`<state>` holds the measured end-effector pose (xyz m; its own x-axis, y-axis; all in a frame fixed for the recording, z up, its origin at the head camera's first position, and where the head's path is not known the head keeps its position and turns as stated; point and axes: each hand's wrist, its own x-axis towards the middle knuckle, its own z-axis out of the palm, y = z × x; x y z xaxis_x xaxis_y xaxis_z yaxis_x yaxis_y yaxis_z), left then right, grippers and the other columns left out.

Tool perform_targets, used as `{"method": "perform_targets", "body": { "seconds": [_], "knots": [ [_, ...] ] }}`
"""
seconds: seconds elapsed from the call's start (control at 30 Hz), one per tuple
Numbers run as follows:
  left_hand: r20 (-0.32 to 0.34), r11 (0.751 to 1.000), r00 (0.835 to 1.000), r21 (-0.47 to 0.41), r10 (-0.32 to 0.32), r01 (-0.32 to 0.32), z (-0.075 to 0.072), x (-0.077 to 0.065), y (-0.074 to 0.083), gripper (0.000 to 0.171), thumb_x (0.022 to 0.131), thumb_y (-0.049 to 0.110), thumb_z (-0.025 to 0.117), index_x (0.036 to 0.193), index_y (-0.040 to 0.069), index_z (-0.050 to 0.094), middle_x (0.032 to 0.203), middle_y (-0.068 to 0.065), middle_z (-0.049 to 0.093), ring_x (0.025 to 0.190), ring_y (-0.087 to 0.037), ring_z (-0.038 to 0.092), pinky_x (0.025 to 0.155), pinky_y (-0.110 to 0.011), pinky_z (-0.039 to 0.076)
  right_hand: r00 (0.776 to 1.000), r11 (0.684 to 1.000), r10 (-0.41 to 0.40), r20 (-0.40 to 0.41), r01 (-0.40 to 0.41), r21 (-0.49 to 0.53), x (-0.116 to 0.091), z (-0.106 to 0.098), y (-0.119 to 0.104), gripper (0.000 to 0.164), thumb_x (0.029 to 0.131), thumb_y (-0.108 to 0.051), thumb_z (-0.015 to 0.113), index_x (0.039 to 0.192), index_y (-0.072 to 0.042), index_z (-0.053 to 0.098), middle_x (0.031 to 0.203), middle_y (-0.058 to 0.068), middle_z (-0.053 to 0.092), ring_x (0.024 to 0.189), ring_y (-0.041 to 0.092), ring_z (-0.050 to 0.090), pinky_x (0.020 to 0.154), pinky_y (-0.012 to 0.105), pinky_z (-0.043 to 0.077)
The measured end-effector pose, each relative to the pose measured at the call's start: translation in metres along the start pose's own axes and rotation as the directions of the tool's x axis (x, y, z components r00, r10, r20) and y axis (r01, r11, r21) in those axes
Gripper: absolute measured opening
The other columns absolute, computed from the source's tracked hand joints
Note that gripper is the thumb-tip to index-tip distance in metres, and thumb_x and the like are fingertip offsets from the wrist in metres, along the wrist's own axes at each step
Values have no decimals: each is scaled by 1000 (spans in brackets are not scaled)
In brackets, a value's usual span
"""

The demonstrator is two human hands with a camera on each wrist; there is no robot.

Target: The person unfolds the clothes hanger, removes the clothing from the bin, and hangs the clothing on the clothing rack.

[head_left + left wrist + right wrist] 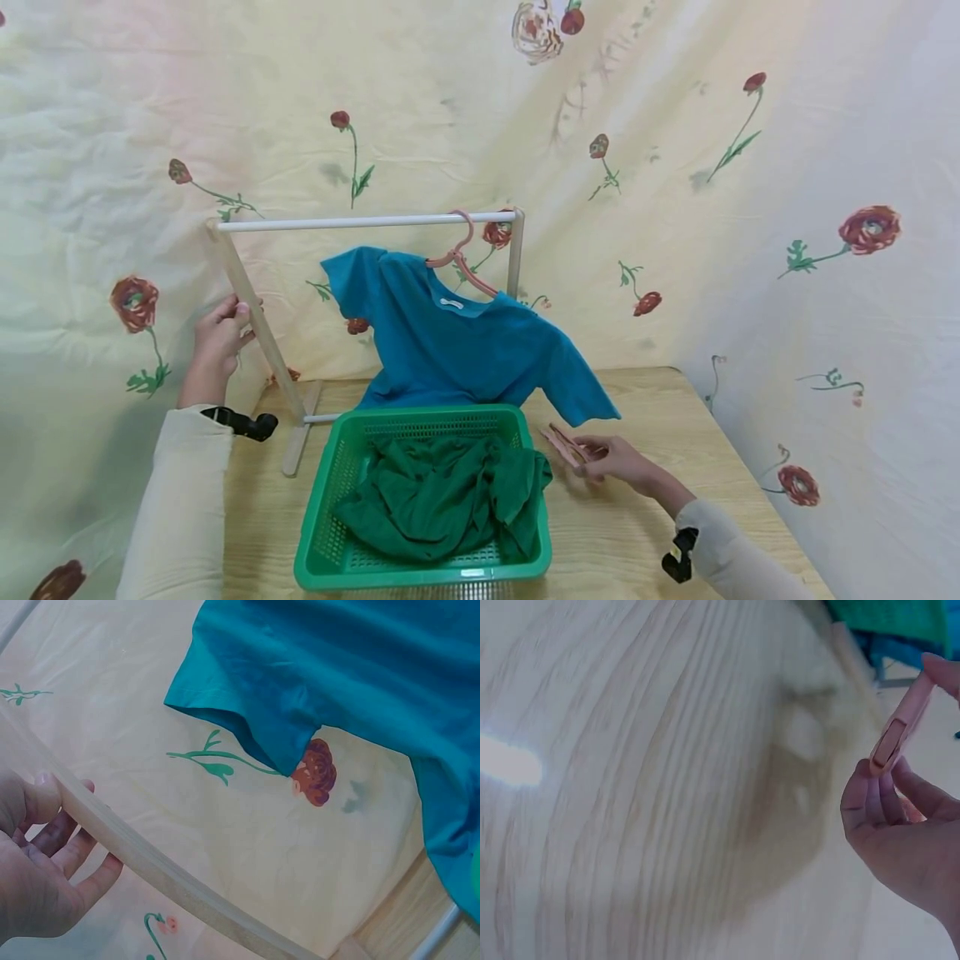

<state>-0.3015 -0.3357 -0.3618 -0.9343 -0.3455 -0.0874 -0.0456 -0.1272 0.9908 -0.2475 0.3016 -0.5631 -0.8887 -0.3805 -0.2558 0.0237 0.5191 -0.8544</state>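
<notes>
- Your left grip (217, 337) pinches the wooden post (255, 312) on the left side of the garment rack, thumb and fingers on opposite faces; the left wrist view shows this closely.
- Your right grip (618, 462) pinches a slim pink plastic piece (562, 446) between thumb and fingers, just right of the basket and near the counter (667, 417); its full shape is hard to make out, though the right wrist view shows a slot near one end.
- The blue T-shirt (465, 342) is on a pink hanger (477, 281) hooked over the rack's white bar (352, 222), near the bar's right end. You see it hanging tilted, with the right sleeve lower than the left and the lower part hidden behind the basket.
- In front of the rack, the green basket (423, 577) stands on the counter, holding a crumpled green cloth (442, 492) that reaches its right rim.
- Behind the rack, you face a floral backdrop (420, 83).
</notes>
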Motion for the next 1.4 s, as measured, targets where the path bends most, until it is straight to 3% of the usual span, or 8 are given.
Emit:
{"method": "perform_targets", "body": {
  "seconds": [0.23, 0.5, 0.73, 0.93, 1.23, 1.4],
  "knots": [
    [-15, 1000, 1000, 22, -8, 8, 0, 1, 1, 55, 106, 31, 50, 159, 23, 37, 109, 18, 59, 138, -15, 43, 127, -51, 22, 994, 994, -96, 42, 94, 47, -4, 4, -26, 68, 88, -25, 74, 146, 0, 50, 131, 17, 59, 113, 25, 55, 89, 33, 51],
    [-9, 999, 1000, 38, -12, 12, 0, 1, 1, 52, 106, 31, 49, 157, 25, 40, 105, 19, 56, 138, -15, 43, 127, -50, 24, 983, 975, -172, 64, 161, 151, -6, 12, -58, 62, 95, -24, 70, 145, 6, 47, 137, 21, 56, 121, 27, 54, 94, 37, 51],
    [28, 1000, 1000, 23, 8, -9, -1, -1, 1, 56, 106, 31, 50, 159, 21, 36, 104, 19, 56, 139, -16, 41, 127, -52, 21, 973, 960, -224, 46, 213, 183, -11, 21, -83, 74, 94, -25, 72, 154, 1, 38, 139, 23, 53, 123, 30, 52, 93, 33, 52],
    [23, 1000, 1000, 20, 1, -2, -1, 0, 1, 55, 106, 30, 49, 159, 21, 36, 104, 19, 56, 140, -16, 42, 127, -52, 20, 948, 930, -319, 6, 312, 194, -17, 20, -115, 63, 93, -19, 73, 149, -4, 48, 131, 19, 56, 115, 31, 54, 86, 30, 55],
    [23, 1000, 1000, 10, -10, 10, -3, 0, 0, 56, 105, 32, 50, 159, 24, 36, 105, 19, 58, 143, -17, 38, 127, -51, 21, 912, 894, -404, -74, 410, 179, -25, 6, -158, 66, 92, -11, 76, 150, -4, 46, 140, 15, 54, 115, 24, 56, 89, 25, 56],
    [34, 1000, 999, -6, 13, -13, -2, -1, -1, 56, 106, 30, 50, 159, 20, 36, 104, 19, 60, 134, -15, 45, 127, -51, 22, 884, 868, -458, -92, 467, 166, -27, -3, -176, 65, 92, -7, 74, 150, -5, 46, 135, 10, 56, 113, 20, 59, 91, 26, 56]
  ]
}}
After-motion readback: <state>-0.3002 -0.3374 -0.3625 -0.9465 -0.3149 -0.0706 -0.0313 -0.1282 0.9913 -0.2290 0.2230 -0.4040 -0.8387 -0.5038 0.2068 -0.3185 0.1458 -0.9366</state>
